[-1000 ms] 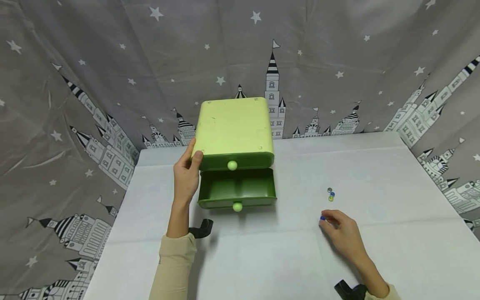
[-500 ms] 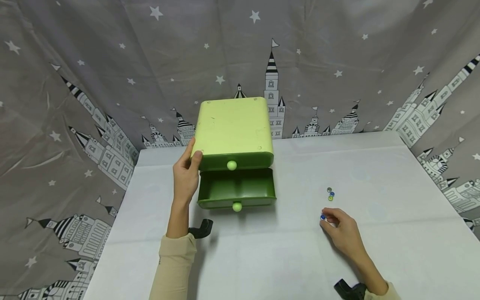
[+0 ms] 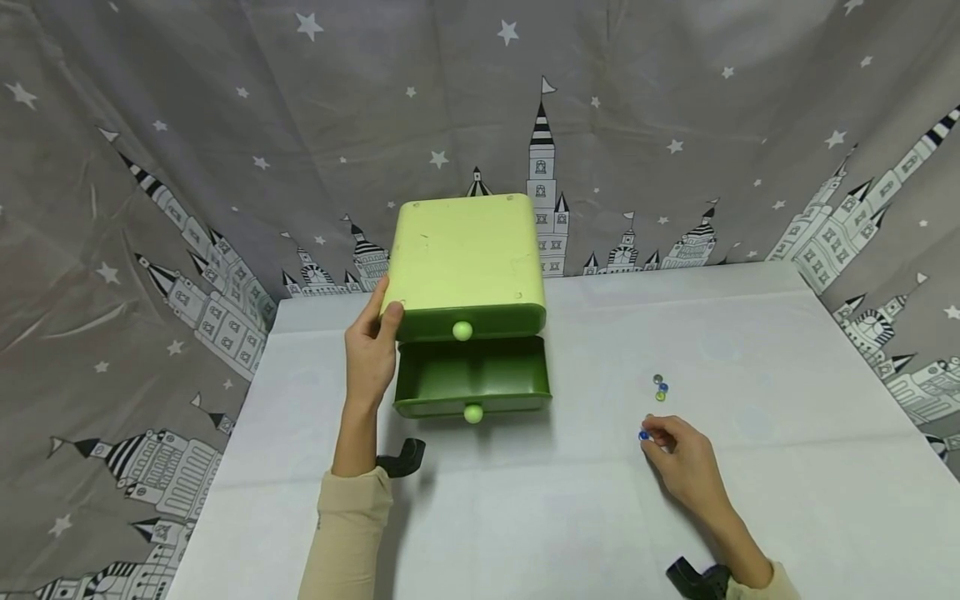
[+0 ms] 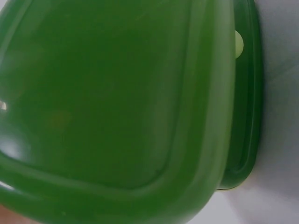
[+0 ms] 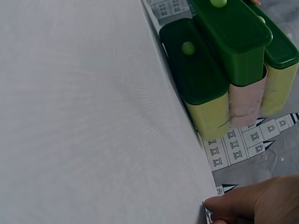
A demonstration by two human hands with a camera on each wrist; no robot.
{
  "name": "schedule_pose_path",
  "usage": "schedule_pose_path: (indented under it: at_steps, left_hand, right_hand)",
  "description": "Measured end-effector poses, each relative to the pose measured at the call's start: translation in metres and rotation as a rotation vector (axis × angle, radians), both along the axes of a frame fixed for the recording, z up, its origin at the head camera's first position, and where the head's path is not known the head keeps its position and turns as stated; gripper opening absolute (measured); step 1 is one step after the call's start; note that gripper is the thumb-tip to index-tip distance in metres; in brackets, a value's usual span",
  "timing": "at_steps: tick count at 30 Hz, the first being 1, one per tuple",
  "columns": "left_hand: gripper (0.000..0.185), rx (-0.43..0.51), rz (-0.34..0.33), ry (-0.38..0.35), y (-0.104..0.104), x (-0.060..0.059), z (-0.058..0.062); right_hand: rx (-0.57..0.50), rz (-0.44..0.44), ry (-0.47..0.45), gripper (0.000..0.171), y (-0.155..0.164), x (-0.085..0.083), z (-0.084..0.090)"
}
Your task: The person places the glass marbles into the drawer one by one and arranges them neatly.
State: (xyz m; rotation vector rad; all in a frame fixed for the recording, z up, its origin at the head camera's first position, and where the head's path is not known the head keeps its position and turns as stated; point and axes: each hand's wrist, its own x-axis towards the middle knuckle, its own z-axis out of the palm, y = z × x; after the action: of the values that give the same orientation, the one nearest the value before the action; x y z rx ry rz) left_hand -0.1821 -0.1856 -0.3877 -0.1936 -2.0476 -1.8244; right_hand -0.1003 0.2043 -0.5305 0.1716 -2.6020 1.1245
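A small drawer cabinet [image 3: 468, 254] with a pale yellow-green top and green fronts stands on the white table. Its middle drawer [image 3: 471, 371] is pulled out, with a bare green inside. My left hand [image 3: 369, 358] holds the cabinet's front left corner, thumb at the front, fingers along the side. A green drawer front [image 4: 103, 93] fills most of the left wrist view. Low over the table to the right, my right hand [image 3: 686, 467] pinches a blue glass marble [image 3: 643, 436] between thumb and fingertips.
Behind the right hand lie a clear greyish marble [image 3: 657, 379], a blue marble [image 3: 663, 387] and a yellow-green marble [image 3: 660, 397], close together. A grey curtain [image 3: 637, 125] with stars and castles hangs behind the white table [image 3: 540, 508] and along its sides.
My right hand has shifted slightly, and more of the blue marble shows at its fingertips than a second ago. The left hand and the drawer cabinet stay put.
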Motion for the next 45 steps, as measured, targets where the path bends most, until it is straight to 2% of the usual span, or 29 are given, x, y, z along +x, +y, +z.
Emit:
schedule_pose_path:
  at_steps: [45]
  left_hand:
    - [0.049,-0.002,0.02,-0.032,0.0004,0.0016,0.0027]
  right_hand:
    - [-0.05,0.005,-0.01,0.021,0.0005,-0.0003,0.001]
